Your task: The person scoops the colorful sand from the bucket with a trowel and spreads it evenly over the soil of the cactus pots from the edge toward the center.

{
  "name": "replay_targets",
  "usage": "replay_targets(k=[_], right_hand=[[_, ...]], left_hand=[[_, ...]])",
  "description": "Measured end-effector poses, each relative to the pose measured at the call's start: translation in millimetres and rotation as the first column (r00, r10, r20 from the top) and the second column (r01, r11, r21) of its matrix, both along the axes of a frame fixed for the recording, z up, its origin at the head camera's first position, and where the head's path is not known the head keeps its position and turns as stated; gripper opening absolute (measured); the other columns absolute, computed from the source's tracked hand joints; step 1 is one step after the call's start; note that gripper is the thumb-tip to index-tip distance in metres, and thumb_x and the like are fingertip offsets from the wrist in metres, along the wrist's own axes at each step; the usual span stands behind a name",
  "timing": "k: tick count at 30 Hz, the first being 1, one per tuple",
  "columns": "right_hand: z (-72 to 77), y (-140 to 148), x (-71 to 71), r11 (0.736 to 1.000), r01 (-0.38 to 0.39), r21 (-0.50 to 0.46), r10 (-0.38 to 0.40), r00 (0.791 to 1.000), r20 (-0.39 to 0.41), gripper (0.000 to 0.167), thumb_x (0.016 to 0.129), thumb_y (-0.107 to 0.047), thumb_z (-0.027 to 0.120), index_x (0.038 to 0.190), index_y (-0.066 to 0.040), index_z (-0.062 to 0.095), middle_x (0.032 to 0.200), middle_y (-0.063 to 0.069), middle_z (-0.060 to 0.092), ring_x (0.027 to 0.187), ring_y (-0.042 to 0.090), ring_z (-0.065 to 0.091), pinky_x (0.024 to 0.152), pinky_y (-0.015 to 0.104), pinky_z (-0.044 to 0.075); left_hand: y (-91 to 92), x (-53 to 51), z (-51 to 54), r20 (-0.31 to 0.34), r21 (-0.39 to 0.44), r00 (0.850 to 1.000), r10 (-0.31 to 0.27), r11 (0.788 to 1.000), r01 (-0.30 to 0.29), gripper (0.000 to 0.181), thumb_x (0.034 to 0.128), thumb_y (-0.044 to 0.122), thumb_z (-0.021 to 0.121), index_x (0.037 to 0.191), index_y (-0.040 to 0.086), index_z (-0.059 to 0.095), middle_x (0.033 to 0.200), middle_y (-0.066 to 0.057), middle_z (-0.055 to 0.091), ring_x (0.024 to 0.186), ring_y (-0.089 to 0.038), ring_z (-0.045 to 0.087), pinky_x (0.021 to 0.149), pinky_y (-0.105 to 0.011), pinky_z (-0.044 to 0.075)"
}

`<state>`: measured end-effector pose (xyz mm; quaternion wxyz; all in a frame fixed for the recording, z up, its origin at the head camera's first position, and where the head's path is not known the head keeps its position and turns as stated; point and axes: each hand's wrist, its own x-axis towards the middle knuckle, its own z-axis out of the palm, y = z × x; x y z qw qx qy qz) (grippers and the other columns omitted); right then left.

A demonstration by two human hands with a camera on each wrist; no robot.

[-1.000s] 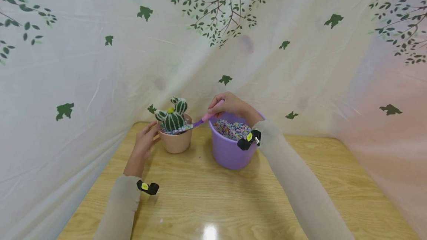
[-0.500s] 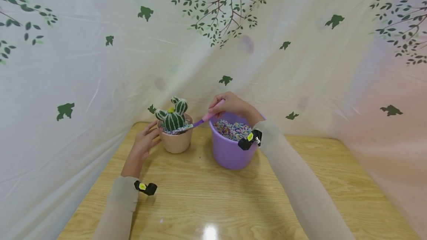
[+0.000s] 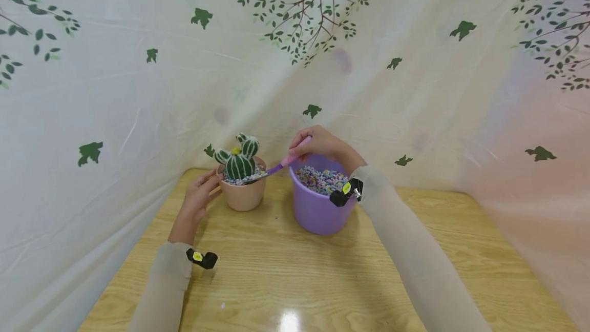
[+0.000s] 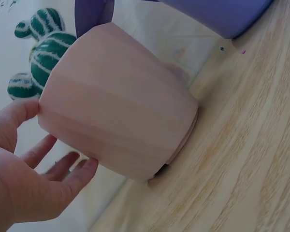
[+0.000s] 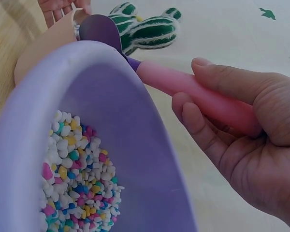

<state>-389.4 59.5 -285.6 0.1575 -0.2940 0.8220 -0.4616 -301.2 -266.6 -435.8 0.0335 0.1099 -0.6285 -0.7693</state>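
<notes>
My right hand (image 3: 318, 143) grips the pink handle of a small trowel (image 5: 198, 99) above the purple bucket. The trowel's purple blade (image 5: 100, 33) reaches over the rim of a peach flower pot (image 3: 243, 198), at the pebbles (image 3: 236, 180) round a green, white-striped cactus (image 3: 239, 167). Fingertips of my left hand (image 3: 197, 200) touch the pot's left side, the fingers spread and fairly straight. In the left wrist view the pot (image 4: 116, 101) hides most of the blade. The pot stands upright on the table.
The purple bucket (image 3: 318, 214), partly filled with multicoloured pebbles (image 5: 82, 179), stands right of the pot on the wooden table (image 3: 276, 270). A few stray pebbles (image 4: 243, 51) lie on the wood. A pale curtain (image 3: 415, 106) with leaf prints hangs behind and beside the table.
My left hand has eased slightly leftward, its fingertips still at the pot. The trowel and right hand have hardly moved; pebbles in the pot look a little more spread.
</notes>
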Motion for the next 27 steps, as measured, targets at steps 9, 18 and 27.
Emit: replay_targets(k=[9, 18, 27], right_hand=[[2.5, 4.2, 0.7, 1.0, 0.004, 0.004, -0.004, 1.0, -0.016, 0.017, 0.088, -0.009, 0.078, 0.101, 0.001, 0.074, 0.086, 0.009, 0.076, 0.072, 0.018, 0.07, 0.076, 0.035, 0.062], [4.8, 4.6, -1.4, 1.0, 0.013, -0.003, -0.013, 0.999, -0.031, 0.019, 0.086, -0.008, 0.08, 0.101, 0.002, 0.073, 0.086, 0.011, 0.076, 0.07, 0.018, 0.07, 0.072, 0.033, 0.062], [8.4, 4.4, -0.9, 1.0, 0.013, 0.006, -0.013, 0.998, -0.057, 0.016, 0.087, -0.008, 0.079, 0.098, 0.002, 0.072, 0.085, 0.011, 0.076, 0.069, 0.018, 0.07, 0.072, 0.034, 0.062]], left_hand=[[16.3, 8.3, 9.9, 0.046, -0.096, 0.999, -0.017, 0.995, 0.022, 0.07, 0.102, 0.019, 0.057, 0.162, 0.008, 0.023, 0.148, -0.018, 0.04, 0.125, -0.018, 0.051, 0.12, -0.043, 0.04], [16.9, 7.7, 12.7, 0.061, -0.073, 0.998, -0.008, 0.997, 0.012, 0.074, 0.0988, 0.017, 0.061, 0.161, 0.009, 0.023, 0.132, -0.007, 0.049, 0.105, -0.006, 0.059, 0.117, -0.041, 0.043], [8.9, 2.3, 9.8, 0.048, -0.012, 0.998, 0.049, 0.999, -0.049, 0.067, 0.0975, 0.014, 0.063, 0.157, 0.007, 0.034, 0.115, 0.005, 0.061, 0.101, -0.005, 0.063, 0.106, -0.028, 0.052]])
